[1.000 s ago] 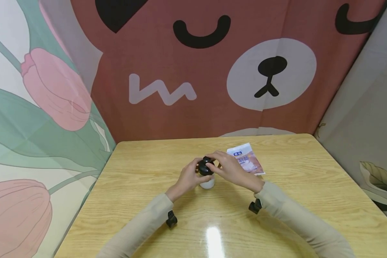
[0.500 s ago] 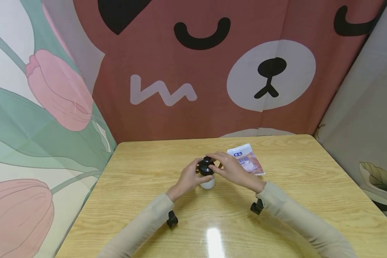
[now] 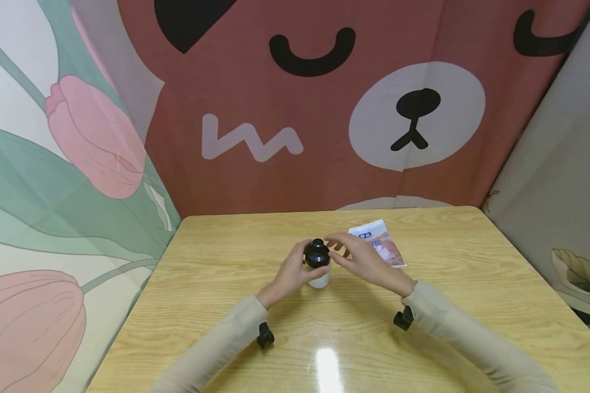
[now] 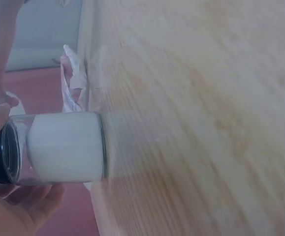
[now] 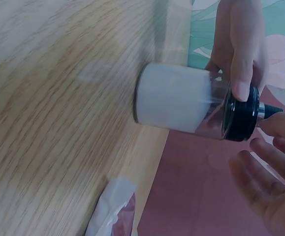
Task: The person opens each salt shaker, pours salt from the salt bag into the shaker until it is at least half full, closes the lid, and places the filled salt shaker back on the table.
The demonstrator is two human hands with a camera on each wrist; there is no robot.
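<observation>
A small clear jar (image 3: pixel 319 280) of white powder with a black knobbed lid (image 3: pixel 317 255) stands on the wooden table (image 3: pixel 236 256). My left hand (image 3: pixel 305 266) grips the jar from the left, with its thumb and fingers wrapped round the glass just under the lid. The left wrist view shows the jar (image 4: pixel 63 147) between that thumb and those fingers. My right hand (image 3: pixel 337 248) hovers just right of the lid with relaxed, spread fingers, its fingertips by the knob. In the right wrist view the lid (image 5: pixel 240 113) sits beside these loose fingers (image 5: pixel 272 164).
A white and pink sachet (image 3: pixel 382 249) lies flat behind my right hand, toward the back of the table. Fabric backdrops close off the table's left, back and right sides. Bare wood lies between my forearms and the front edge.
My right hand has drawn back a little to the right, uncovering the black lid it partly hid before. My left hand keeps its grip on the jar.
</observation>
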